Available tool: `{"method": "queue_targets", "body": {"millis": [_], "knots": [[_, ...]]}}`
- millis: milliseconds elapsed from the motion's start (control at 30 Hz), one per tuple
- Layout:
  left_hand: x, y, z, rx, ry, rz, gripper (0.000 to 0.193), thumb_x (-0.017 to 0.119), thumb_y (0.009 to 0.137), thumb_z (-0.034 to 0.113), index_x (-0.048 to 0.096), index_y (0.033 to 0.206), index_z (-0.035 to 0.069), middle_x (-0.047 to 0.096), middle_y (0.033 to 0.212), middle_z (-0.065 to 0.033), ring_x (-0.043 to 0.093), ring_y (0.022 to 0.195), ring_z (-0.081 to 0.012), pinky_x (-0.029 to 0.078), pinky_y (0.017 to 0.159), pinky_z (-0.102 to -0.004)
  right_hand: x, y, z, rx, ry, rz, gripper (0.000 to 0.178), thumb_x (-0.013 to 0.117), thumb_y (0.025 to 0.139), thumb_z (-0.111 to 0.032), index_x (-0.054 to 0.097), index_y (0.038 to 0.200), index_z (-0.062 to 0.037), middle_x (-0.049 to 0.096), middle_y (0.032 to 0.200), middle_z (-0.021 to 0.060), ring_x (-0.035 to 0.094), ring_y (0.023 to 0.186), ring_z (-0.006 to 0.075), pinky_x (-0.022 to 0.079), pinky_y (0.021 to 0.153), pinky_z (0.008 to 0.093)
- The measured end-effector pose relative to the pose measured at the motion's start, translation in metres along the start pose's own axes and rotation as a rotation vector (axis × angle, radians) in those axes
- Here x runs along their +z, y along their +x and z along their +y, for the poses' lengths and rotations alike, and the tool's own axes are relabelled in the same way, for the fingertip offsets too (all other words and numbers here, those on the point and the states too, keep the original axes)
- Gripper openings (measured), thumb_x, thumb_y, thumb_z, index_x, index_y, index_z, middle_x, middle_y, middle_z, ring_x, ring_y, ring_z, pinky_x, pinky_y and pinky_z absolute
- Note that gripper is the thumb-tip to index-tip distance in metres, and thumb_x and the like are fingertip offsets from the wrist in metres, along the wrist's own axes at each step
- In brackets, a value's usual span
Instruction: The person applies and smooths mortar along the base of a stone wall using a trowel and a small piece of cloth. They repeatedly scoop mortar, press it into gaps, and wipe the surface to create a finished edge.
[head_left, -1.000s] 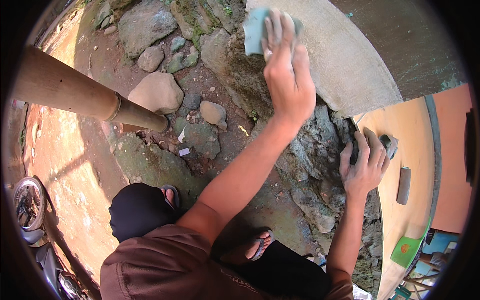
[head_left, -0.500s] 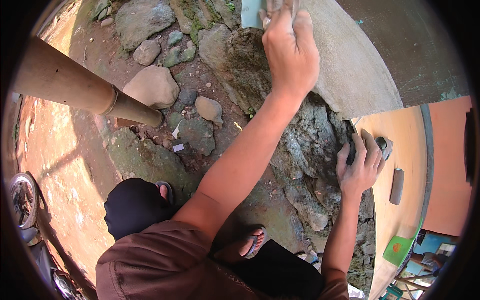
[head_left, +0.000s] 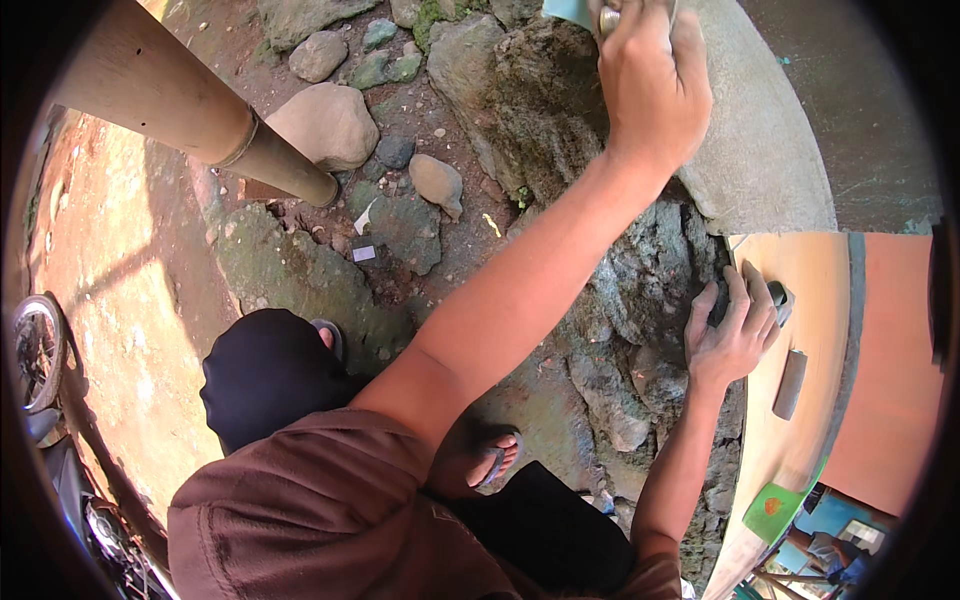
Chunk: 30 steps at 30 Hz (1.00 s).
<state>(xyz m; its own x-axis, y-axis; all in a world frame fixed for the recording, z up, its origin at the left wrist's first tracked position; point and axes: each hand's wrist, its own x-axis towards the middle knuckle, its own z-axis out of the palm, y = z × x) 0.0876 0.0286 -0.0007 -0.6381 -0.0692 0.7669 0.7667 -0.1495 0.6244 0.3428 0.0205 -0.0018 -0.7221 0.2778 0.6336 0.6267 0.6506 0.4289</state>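
Note:
At the top, my left hand [head_left: 655, 85] reaches far out beside a rough, pale grey slab [head_left: 765, 130]. Its fingers are closed on a pale blue-green flat piece [head_left: 568, 10], cut off by the upper rim of the picture. A ring-like metal bit shows among those fingers. Over on the right, my dusty right hand [head_left: 733, 330] lies at the edge of a tan board [head_left: 755, 440], fingers bent around a dark object [head_left: 780, 293] mostly hidden beneath them. Just beyond that hand, a dark grey oblong piece [head_left: 790, 384] rests on the board.
Rough rock [head_left: 610, 400] runs below my arms. A thick bamboo post [head_left: 200, 110] slants in from upper left, near rounded stones [head_left: 325, 125]. A motorbike wheel [head_left: 40, 350] stands at far left. A green plastic piece [head_left: 773, 512] and an orange wall [head_left: 895, 370] are at right.
My left hand has shifted right, still closed on the blue-green piece. My right hand keeps its place on the board, while the whole view has moved slightly.

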Motion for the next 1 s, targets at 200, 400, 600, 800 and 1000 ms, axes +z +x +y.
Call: {"method": "queue_targets", "body": {"millis": [200, 400, 600, 800, 1000], "knots": [[-0.042, -0.112, 0.038, -0.267, -0.376, -0.234, 0.052, 0.046, 0.102, 0.014, 0.046, 0.151, -0.003, 0.038, 0.159, -0.0253, 0.03, 0.151, -0.0435, 0.016, 0.123, -0.0624, 0.005, -0.009, 0.005, -0.008, -0.017, 0.006, 0.039, 0.076, 0.083, -0.017, 0.066, 0.12, -0.0174, 0.067, 0.124, 0.0041, 0.066, 0.106, 0.026, 0.048, 0.091, 0.0416], [-0.015, 0.003, 0.009, -0.193, -0.373, -0.057, 0.053, 0.047, 0.099, 0.011, 0.046, 0.147, -0.011, 0.039, 0.158, -0.0292, 0.029, 0.151, -0.0457, 0.014, 0.124, -0.0617, 0.001, -0.004, 0.001, -0.044, -0.045, 0.045, 0.026, 0.073, 0.09, -0.021, 0.07, 0.115, -0.0148, 0.07, 0.119, 0.0055, 0.068, 0.1, 0.0269, 0.05, 0.087, 0.0396], [-0.032, -0.077, 0.046, -0.323, -0.4, -0.174, 0.052, 0.048, 0.101, 0.015, 0.049, 0.149, -0.005, 0.039, 0.16, -0.0246, 0.029, 0.152, -0.0449, 0.014, 0.123, -0.0627, 0.002, -0.006, 0.001, -0.05, -0.083, 0.032, 0.024, 0.073, 0.089, -0.02, 0.071, 0.112, -0.0149, 0.07, 0.119, 0.0053, 0.068, 0.099, 0.0259, 0.049, 0.085, 0.0396], [-0.021, -0.043, 0.008, -0.219, -0.38, -0.09, 0.048, 0.048, 0.099, 0.014, 0.055, 0.142, -0.005, 0.052, 0.149, -0.0261, 0.039, 0.147, -0.0423, 0.013, 0.124, -0.0637, 0.003, -0.005, 0.001, -0.047, -0.063, 0.046, 0.024, 0.072, 0.089, -0.022, 0.071, 0.112, -0.0165, 0.07, 0.121, 0.0041, 0.067, 0.099, 0.0243, 0.049, 0.088, 0.0394], [-0.02, -0.042, 0.019, -0.212, -0.358, -0.069, 0.051, 0.047, 0.1, 0.014, 0.05, 0.147, -0.004, 0.043, 0.157, -0.0246, 0.035, 0.149, -0.0418, 0.015, 0.124, -0.0612, 0.003, -0.002, 0.0, -0.035, -0.054, 0.002, 0.025, 0.073, 0.087, -0.021, 0.07, 0.112, -0.016, 0.069, 0.121, 0.004, 0.065, 0.103, 0.0256, 0.049, 0.09, 0.0412]]}}
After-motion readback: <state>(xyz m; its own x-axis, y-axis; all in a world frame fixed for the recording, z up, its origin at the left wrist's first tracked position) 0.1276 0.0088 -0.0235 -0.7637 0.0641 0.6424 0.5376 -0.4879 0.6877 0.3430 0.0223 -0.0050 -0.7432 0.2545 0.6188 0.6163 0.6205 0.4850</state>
